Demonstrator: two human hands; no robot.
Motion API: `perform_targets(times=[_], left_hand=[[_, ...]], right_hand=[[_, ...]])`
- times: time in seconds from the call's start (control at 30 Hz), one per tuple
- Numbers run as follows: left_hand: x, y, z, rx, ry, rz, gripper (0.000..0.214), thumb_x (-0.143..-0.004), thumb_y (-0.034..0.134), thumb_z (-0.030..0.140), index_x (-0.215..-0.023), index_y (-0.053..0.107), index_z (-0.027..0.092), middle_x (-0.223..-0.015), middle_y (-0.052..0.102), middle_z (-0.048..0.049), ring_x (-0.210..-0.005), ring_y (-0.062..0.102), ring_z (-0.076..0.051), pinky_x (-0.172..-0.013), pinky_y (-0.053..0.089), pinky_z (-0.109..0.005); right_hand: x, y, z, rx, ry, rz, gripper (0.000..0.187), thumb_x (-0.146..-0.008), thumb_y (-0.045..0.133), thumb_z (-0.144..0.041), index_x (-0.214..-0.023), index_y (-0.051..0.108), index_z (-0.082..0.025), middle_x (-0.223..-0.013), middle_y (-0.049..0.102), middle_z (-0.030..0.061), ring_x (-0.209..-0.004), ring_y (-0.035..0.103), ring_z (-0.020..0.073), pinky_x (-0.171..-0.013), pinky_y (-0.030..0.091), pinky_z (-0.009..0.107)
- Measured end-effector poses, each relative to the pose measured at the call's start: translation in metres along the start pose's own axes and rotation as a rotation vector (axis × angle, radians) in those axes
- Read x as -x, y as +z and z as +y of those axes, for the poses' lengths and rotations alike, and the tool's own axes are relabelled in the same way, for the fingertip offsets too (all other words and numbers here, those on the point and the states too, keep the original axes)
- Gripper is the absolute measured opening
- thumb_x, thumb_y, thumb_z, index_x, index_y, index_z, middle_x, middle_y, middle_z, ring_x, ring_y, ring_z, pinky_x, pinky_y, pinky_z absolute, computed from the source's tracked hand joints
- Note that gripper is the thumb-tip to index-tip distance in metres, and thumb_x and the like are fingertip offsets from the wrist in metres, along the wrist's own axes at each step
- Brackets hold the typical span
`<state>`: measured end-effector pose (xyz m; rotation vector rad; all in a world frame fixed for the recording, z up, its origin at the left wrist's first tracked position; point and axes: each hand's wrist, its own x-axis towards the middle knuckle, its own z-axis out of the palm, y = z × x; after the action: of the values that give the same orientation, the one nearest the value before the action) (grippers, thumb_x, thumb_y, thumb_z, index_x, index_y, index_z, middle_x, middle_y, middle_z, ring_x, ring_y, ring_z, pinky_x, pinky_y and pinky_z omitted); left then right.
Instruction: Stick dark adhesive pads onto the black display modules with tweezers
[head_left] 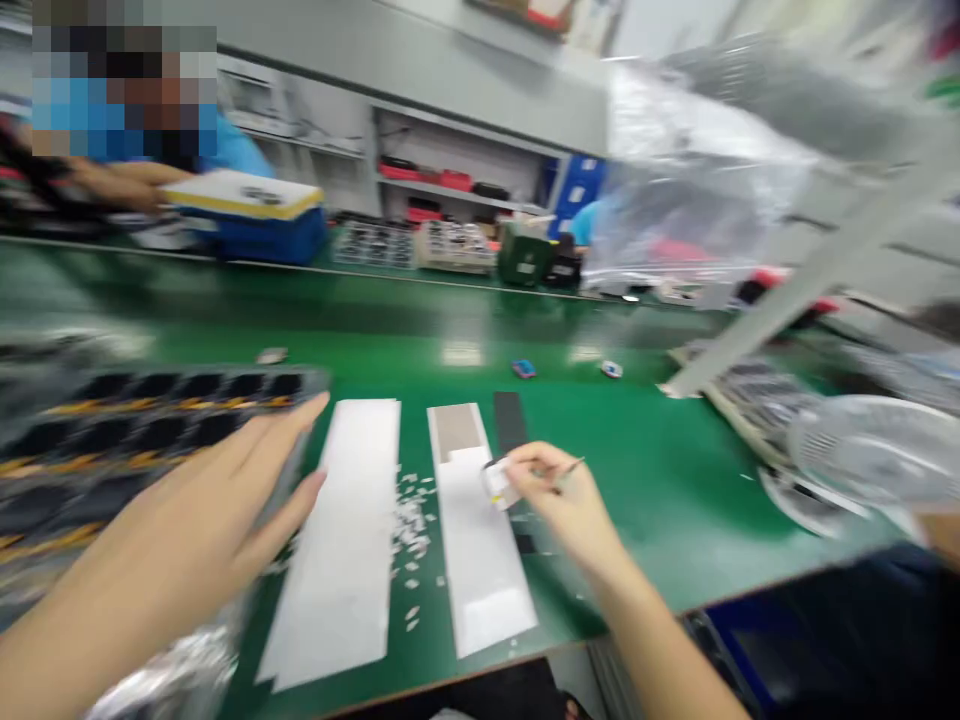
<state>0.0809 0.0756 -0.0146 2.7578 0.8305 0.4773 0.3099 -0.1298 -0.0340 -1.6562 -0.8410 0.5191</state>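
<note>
My left hand (232, 480) is stretched out with its fingers straight and the thumb apart, holding nothing. It hovers at the right side of a tray (112, 440) with rows of black square parts that have orange edges. My right hand (559, 495) pinches a small white square part (501, 484) with a dark edge and a yellow spot. A thin pointed tool (571, 472) also sticks out from between its fingers; blur hides its kind. Below that hand lies a white strip sheet (487, 560) with a greyish-beige upper section. Stacked white sheets (345, 540) lie between my hands.
Small white scraps (411, 525) are scattered between the sheets on the green table (637, 440). A dark strip (511, 420) lies behind my right hand. To the right are a slanted white post (787, 280) and a clear plastic basin (885, 450). A person in blue (240, 150) sits across.
</note>
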Motion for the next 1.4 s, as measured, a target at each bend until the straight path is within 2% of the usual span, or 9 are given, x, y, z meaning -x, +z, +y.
perform_targets(times=[0.13,0.3,0.5,0.7,0.93,1.1,1.27,1.33,1.4], left_hand=[[-0.004,-0.028,-0.032,-0.034,-0.23,-0.052,0.064,-0.095,0.034,0.045,-0.151,0.022,0.016,-0.137,0.052,-0.0163,-0.114,0.058,-0.033,-0.091,0.049,-0.044],[0.011,-0.035,-0.052,-0.095,-0.299,-0.136,0.064,-0.095,0.033,0.044,-0.15,0.023,0.013,-0.144,0.044,-0.0178,-0.12,0.054,-0.034,-0.096,0.046,-0.047],[0.02,-0.036,-0.065,-0.22,-0.414,-0.251,0.059,-0.095,0.031,0.043,-0.145,0.035,0.011,-0.137,0.05,-0.0186,-0.118,0.055,-0.036,-0.093,0.047,-0.046],[0.024,-0.027,-0.077,-0.221,-0.424,-0.269,0.049,-0.094,0.038,0.043,-0.133,0.048,0.015,-0.122,0.057,-0.0156,-0.103,0.062,-0.031,-0.08,0.051,-0.039],[0.018,-0.021,-0.074,-0.293,-0.435,-0.245,0.036,-0.088,0.049,0.04,-0.112,0.059,0.015,-0.106,0.065,-0.0129,-0.092,0.065,-0.028,-0.076,0.05,-0.035],[0.012,-0.024,-0.063,-0.374,-0.463,-0.229,0.028,-0.085,0.046,0.029,-0.097,0.068,0.016,-0.09,0.071,-0.0132,-0.085,0.067,-0.034,-0.07,0.05,-0.038],[0.008,-0.034,-0.048,-0.305,-0.452,-0.197,0.053,-0.084,0.042,0.023,-0.134,0.052,0.011,-0.078,0.069,-0.0126,-0.076,0.066,-0.034,-0.065,0.05,-0.041],[0.005,-0.033,-0.033,-0.126,-0.394,-0.218,0.06,-0.085,0.045,0.027,-0.144,0.04,0.015,-0.083,0.069,-0.0084,-0.075,0.066,-0.027,-0.063,0.052,-0.036],[0.002,-0.025,-0.011,0.182,-0.307,-0.241,0.051,-0.086,0.049,0.03,-0.136,0.05,0.021,-0.094,0.068,-0.0062,-0.077,0.066,-0.021,-0.063,0.054,-0.03]], right_hand=[[-0.052,-0.016,0.01,0.02,-0.011,-0.014,0.031,-0.074,0.071,-0.049,-0.082,0.067,-0.019,-0.062,0.063,0.0007,-0.049,0.054,0.0125,-0.045,0.039,0.025],[-0.137,-0.012,0.028,0.153,0.018,0.011,0.035,-0.07,0.072,-0.048,-0.084,0.069,-0.016,-0.047,0.047,-0.0046,-0.038,0.035,0.0091,-0.04,0.026,0.026],[-0.228,0.021,0.064,0.453,0.005,0.082,0.025,-0.084,0.068,-0.038,-0.088,0.065,-0.014,-0.073,0.062,-0.0004,-0.065,0.058,0.013,-0.066,0.048,0.029],[-0.267,0.041,0.081,0.629,-0.034,0.008,0.024,-0.087,0.065,-0.037,-0.097,0.065,-0.015,-0.08,0.064,0.0004,-0.071,0.059,0.0144,-0.073,0.048,0.032],[-0.271,0.04,0.09,0.661,-0.128,-0.016,0.021,-0.07,0.068,-0.027,-0.088,0.072,-0.017,-0.085,0.068,0.0102,-0.08,0.061,0.0255,-0.071,0.041,0.034],[-0.252,0.034,0.08,0.551,-0.228,0.049,0.02,-0.074,0.061,-0.032,-0.086,0.07,-0.017,-0.095,0.068,0.0129,-0.093,0.062,0.029,-0.081,0.043,0.039],[-0.204,0.019,0.059,0.352,-0.292,0.077,0.022,-0.082,0.054,-0.036,-0.084,0.067,-0.019,-0.096,0.071,0.0101,-0.093,0.064,0.026,-0.082,0.047,0.038],[-0.175,0.014,0.051,0.28,-0.29,0.072,0.025,-0.085,0.051,-0.039,-0.08,0.064,-0.019,-0.092,0.071,0.0103,-0.087,0.065,0.0243,-0.076,0.049,0.036],[-0.141,0.012,0.041,0.229,-0.279,0.047,0.027,-0.087,0.048,-0.04,-0.078,0.062,-0.02,-0.088,0.07,0.0096,-0.079,0.065,0.0219,-0.065,0.049,0.033]])
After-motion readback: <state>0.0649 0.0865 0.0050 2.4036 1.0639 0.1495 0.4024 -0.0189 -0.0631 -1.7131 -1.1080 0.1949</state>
